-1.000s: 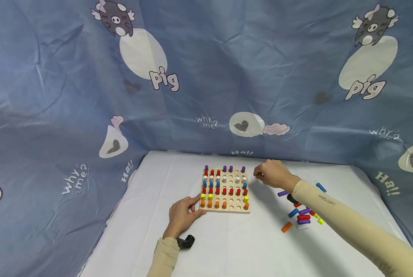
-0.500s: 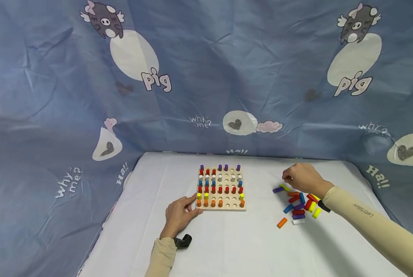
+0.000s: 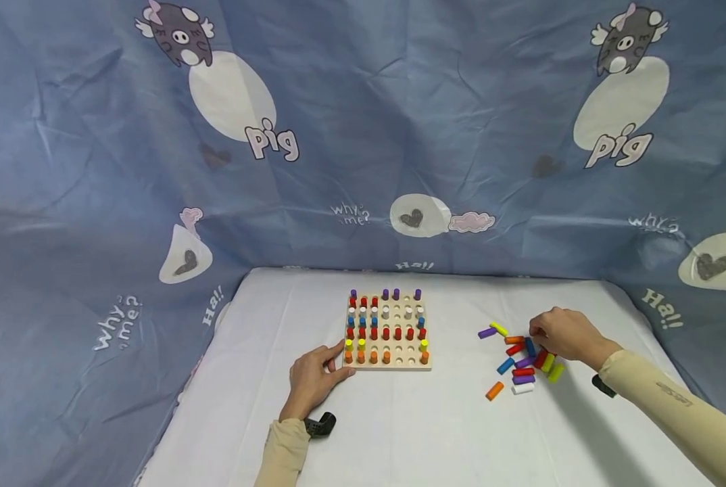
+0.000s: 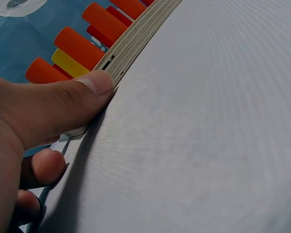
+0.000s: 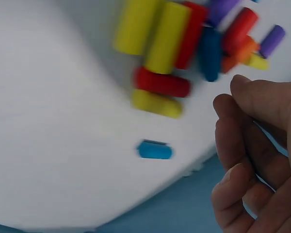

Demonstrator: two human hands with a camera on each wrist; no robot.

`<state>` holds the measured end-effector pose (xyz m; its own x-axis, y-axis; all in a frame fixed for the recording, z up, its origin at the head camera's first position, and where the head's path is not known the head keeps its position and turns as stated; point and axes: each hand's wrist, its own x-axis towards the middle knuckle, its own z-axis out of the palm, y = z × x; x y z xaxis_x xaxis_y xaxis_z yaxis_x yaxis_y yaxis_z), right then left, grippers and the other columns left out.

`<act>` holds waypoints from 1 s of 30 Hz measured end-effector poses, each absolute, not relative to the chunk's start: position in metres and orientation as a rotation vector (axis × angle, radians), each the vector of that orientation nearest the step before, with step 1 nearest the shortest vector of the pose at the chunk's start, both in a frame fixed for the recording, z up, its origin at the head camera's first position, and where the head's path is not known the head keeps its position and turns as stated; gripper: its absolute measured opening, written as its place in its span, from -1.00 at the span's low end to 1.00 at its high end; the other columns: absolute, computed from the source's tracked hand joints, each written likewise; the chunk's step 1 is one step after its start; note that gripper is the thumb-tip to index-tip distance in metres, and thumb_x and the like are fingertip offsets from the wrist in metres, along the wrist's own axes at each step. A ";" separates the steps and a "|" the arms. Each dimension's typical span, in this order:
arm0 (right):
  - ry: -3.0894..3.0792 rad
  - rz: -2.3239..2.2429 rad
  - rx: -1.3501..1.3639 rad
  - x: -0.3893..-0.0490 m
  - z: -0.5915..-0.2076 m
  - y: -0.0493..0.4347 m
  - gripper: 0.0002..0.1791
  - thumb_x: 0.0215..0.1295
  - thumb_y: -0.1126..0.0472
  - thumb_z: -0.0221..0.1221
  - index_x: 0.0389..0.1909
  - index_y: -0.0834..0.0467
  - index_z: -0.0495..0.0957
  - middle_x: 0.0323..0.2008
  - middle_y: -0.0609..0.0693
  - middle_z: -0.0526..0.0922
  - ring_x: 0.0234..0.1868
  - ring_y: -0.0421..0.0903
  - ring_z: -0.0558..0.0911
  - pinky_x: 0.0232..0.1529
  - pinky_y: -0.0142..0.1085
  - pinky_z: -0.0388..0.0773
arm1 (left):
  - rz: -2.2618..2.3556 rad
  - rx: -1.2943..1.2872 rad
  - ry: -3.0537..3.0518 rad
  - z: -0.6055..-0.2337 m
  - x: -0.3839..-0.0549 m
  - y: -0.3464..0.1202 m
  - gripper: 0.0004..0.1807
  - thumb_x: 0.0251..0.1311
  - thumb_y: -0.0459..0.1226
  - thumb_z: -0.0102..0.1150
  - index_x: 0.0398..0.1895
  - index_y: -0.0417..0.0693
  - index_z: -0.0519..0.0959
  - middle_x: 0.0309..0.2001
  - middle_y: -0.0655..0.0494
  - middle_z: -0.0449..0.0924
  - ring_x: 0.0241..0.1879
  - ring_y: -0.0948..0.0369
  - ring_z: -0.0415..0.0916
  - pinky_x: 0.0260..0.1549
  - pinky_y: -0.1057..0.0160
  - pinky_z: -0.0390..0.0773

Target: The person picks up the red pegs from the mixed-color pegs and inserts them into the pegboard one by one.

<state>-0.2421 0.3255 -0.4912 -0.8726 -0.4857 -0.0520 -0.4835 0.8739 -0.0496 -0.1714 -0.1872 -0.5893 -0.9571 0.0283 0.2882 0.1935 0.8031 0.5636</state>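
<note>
A wooden pegboard [image 3: 395, 366] stands on the white table, with rows of upright purple, red, white, blue, yellow and orange pegs and some bare holes. My left hand [image 3: 311, 380] grips its near-left corner. In the left wrist view the thumb [image 4: 94, 87] presses the layered edge [image 4: 140, 39], below the orange pegs. Right of the board, my right hand [image 3: 566, 333] hovers over the far right of a loose peg pile. In the right wrist view its thumb and forefinger almost meet, with no peg visible between them; the other fingers [image 5: 230, 191] are loosely curled.
Scattered pegs lie around the pile: an orange peg [image 3: 494, 391] and a white peg [image 3: 524, 388] nearer me, a purple peg [image 3: 487, 333] to its left. A blue peg [image 5: 155, 149] lies apart in the right wrist view. Patterned blue cloth [image 3: 339, 155] hangs behind the table.
My right hand has moved right, from beside the board's far-right corner to above the loose pegs. The left hand keeps its grip on the board. The head view has shifted slightly.
</note>
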 end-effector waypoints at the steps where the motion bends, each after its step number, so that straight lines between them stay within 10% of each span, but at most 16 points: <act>1: 2.976 -0.048 -0.766 -0.241 -0.493 0.328 -0.91 0.10 0.23 0.41 -0.46 0.01 0.67 -0.54 -0.21 0.60 -0.57 -0.25 0.44 -0.49 -0.25 0.52 | -0.891 -0.169 -2.720 -0.589 -0.172 -0.187 -0.28 -0.16 0.18 0.50 0.19 0.34 0.60 -0.64 0.51 0.30 -0.66 0.40 0.15 -0.50 0.30 0.17; 30: 3.003 -0.083 -0.596 -0.234 -0.518 0.348 -0.89 0.12 0.19 0.41 -0.38 0.11 0.69 -0.52 -0.13 0.64 -0.55 -0.20 0.48 -0.50 -0.24 0.54 | -0.870 -0.161 -2.730 -0.590 -0.172 -0.187 -0.29 -0.16 0.18 0.51 0.18 0.34 0.62 -0.63 0.48 0.32 -0.65 0.39 0.16 -0.52 0.30 0.16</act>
<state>-0.2344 0.3482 -0.5181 -0.9214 -0.3830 -0.0666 -0.3787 0.9230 -0.0685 -0.1723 -0.1871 -0.5897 -0.9570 0.0230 0.2891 0.1860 0.8135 0.5510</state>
